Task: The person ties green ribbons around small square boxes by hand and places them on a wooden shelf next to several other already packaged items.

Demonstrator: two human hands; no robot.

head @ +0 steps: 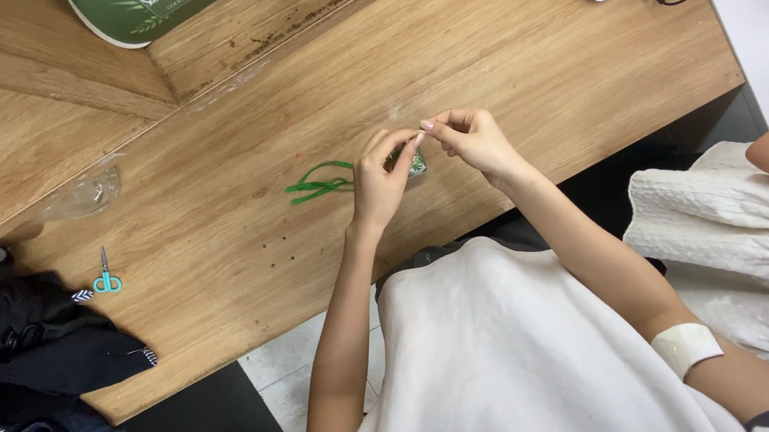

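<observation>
1. Wooden table (501, 48): broad plank top; all the work sits near its front edge.
2. Dark clothing (25, 363) is heaped at the table's left corner, with small teal scissors (105, 280) just beside it.
3. Left hand (380, 178) and right hand (474, 138) meet over the table; fingertips of both are pinched narrow on a small green-and-white piece (416, 164) held between them.
4. Green ribbon strands (318, 185) trail left from the left hand and lie on the wood.
5. Handling, as a judgement: the ribbon looks light, limp and thin, likely slippery; best taken close to the pinched end.
6. Hard to make out: the small piece is mostly covered by fingers, so its kind is unclear. A neighbouring person's sleeve (723, 226) is cut off at right.
</observation>
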